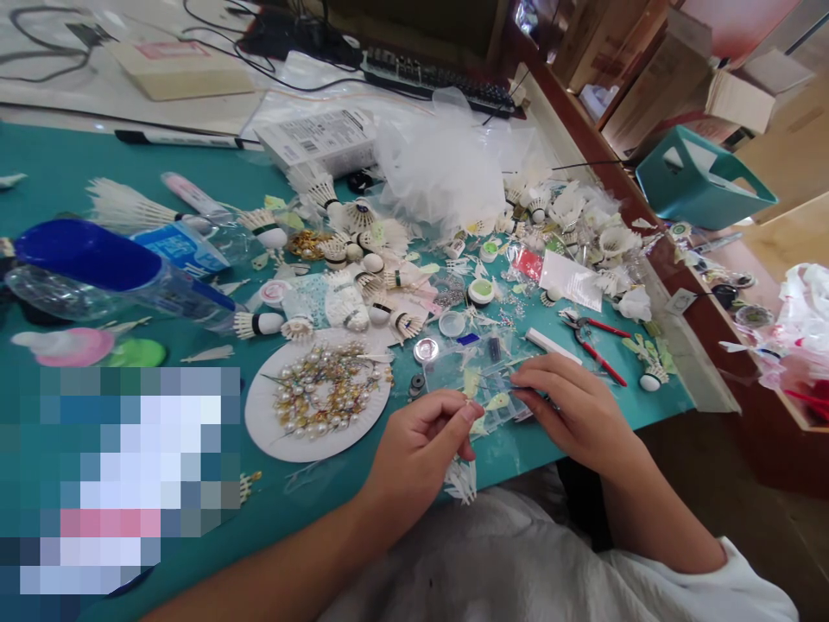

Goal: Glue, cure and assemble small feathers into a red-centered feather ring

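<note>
My left hand [420, 445] is closed in a pinch near the table's front edge. A bunch of white feather pieces [461, 480] hangs below its fingers, and a small pale tip shows above the thumb. To the right, my right hand [573, 410] has its thumb and fingers pressed together over a clear plastic compartment box [502, 389]. Whatever those fingers hold is too small to make out. Pale green leaf-like pieces [497, 403] lie on the box between my hands. Left of my left hand, a white paper plate [265, 436] carries pearl and gold bead sprigs [324, 389].
Red-handled pliers [599, 345] lie beyond my right hand. Several shuttlecocks [379, 311], a blue scoop [84, 250] and white tulle [440, 164] crowd the green mat [52, 173]. A keyboard [433, 78] is at the back. A teal basket [699, 186] stands at right.
</note>
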Available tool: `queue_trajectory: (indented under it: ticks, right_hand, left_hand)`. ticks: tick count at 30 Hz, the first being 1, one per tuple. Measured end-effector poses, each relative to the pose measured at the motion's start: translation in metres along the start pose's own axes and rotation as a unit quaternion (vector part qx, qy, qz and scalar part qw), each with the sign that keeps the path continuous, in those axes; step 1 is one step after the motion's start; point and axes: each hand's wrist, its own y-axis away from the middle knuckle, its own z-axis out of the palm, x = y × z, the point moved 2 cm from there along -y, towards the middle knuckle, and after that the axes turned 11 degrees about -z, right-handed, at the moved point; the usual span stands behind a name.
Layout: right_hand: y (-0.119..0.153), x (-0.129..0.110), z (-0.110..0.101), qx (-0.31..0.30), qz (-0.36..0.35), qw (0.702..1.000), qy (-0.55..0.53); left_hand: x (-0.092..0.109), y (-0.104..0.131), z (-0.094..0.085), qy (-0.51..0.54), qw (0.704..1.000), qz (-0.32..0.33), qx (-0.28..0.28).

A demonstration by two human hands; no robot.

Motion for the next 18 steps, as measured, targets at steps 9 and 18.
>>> queue_trajectory:
  ticks: [9,18]
  right_hand:
    - [0.003,0.0,-0.002,0.007,0.012,1.0,0.002]
    - [0.03,0.074,-0.047,0.087,0.15,0.972,0.16]
  left_hand:
    - [0.001,0.001,0.0,0.004,1.0,-0.003,0.005]
    - [0.0,0.001,0.002,0.012,1.0,-0.009,-0.002]
